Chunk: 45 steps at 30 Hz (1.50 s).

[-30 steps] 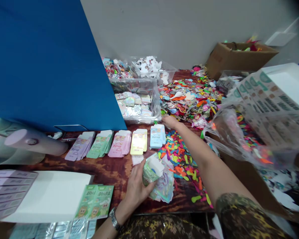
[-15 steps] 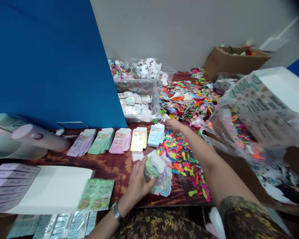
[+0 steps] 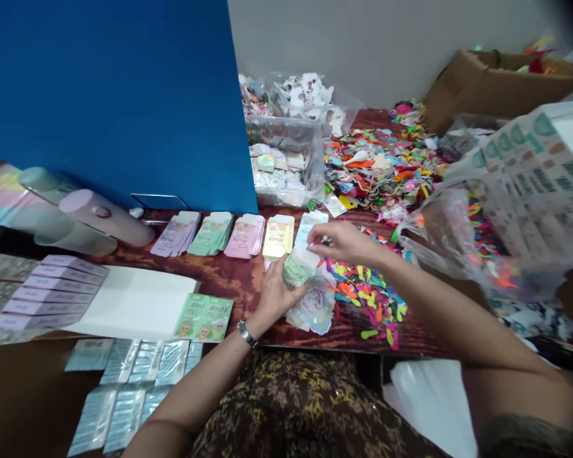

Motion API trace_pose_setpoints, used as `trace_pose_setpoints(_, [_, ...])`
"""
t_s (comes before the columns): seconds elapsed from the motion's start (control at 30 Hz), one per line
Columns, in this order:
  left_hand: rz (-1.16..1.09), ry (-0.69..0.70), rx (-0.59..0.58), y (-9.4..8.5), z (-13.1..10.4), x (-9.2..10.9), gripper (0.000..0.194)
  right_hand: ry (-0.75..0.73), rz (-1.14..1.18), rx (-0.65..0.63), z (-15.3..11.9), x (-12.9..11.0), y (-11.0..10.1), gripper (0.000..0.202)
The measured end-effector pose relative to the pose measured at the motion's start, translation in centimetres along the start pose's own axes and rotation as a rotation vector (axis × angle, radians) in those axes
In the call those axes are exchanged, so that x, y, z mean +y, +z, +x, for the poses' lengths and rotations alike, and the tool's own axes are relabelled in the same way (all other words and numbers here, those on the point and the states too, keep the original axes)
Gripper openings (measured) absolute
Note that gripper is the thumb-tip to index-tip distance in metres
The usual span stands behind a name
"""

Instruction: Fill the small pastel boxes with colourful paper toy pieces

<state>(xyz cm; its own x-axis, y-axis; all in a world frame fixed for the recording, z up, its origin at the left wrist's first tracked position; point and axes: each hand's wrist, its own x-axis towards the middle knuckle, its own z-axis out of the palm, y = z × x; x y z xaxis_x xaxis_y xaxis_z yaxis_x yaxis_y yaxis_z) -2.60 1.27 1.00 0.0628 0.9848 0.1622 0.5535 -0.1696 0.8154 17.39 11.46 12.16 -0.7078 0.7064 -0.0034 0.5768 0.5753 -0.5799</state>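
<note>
My left hand (image 3: 277,289) is wrapped round a small green printed box (image 3: 297,270) whose white top flap stands up. Just above that box, my right hand (image 3: 334,242) is pinched on a small black-and-white thing, too small to name. Under the box lies a pile of clear patterned sheets (image 3: 315,302). Beside it spread loose coloured balloons (image 3: 363,289). Behind the hands runs a row of flat cartons: purple (image 3: 176,234), green (image 3: 211,233), pink (image 3: 244,235), yellow (image 3: 279,236) and blue (image 3: 310,226), the last partly covered by my right hand.
Two finished-looking green boxes (image 3: 204,317) and stacked purple boxes (image 3: 52,292) rest on a white lid (image 3: 138,299) at left. Bottles (image 3: 107,216) lean behind. Clear bins (image 3: 318,159), a heap of small trinkets (image 3: 377,165), a plastic bag (image 3: 424,229) and a cardboard box (image 3: 501,89) surround the table.
My right hand has come back from the trinket heap to the green box, with a small thing in its fingers. My left hand still holds the box. The camera view has shifted.
</note>
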Motion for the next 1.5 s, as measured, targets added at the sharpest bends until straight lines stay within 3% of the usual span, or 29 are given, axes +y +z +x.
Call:
trace_pose_setpoints(0.13, [-0.042, -0.013, -0.002, -0.3, -0.7, 0.2, 0.082, -0.117, -0.09, 0.08, -1.7, -3.6, 1.7, 0.024])
trace_pose_setpoints(0.33, [-0.083, 0.084, 0.016, -1.6, -2.0, 1.1, 0.099, -0.182, -0.111, 0.349, -4.6, -3.7, 3.6, 0.02])
trace_pose_setpoints(0.53, [-0.039, 0.329, -0.013, -2.5, -2.7, 1.5, 0.072, -0.145, -0.077, 0.337, -5.4, -4.8, 7.0, 0.024])
trace_pose_setpoints(0.67, [0.001, 0.422, 0.018, -2.9, -3.3, 1.6, 0.064, -0.017, 0.028, 0.569, -5.9, -6.3, 8.9, 0.037])
trace_pose_setpoints(0.83, [0.042, 0.338, 0.041, -3.2, -4.0, 1.9, 0.077, -0.022, 0.185, 0.56, -5.8, -7.5, 9.7, 0.022])
trace_pose_setpoints(1.0, [0.112, 0.315, 0.007, -3.3, -4.1, 2.2, 0.084, 0.197, 0.513, 0.525, -5.1, -7.9, 9.3, 0.017])
trace_pose_setpoints(1.1, [0.201, 0.277, -0.014, -3.3, -4.2, 2.4, 0.091, 0.222, 0.388, 0.545, -5.1, -8.1, 9.4, 0.017])
trace_pose_setpoints(1.27, [0.472, 0.284, 0.006, -3.6, -4.6, 2.4, 0.104, 0.04, 0.067, 0.599, -5.8, -9.2, 10.5, 0.03])
trace_pose_setpoints(1.5, [0.516, 0.228, -0.09, -4.5, -5.0, 2.8, 0.096, 0.006, -0.003, 0.704, -5.9, -9.6, 13.9, 0.045])
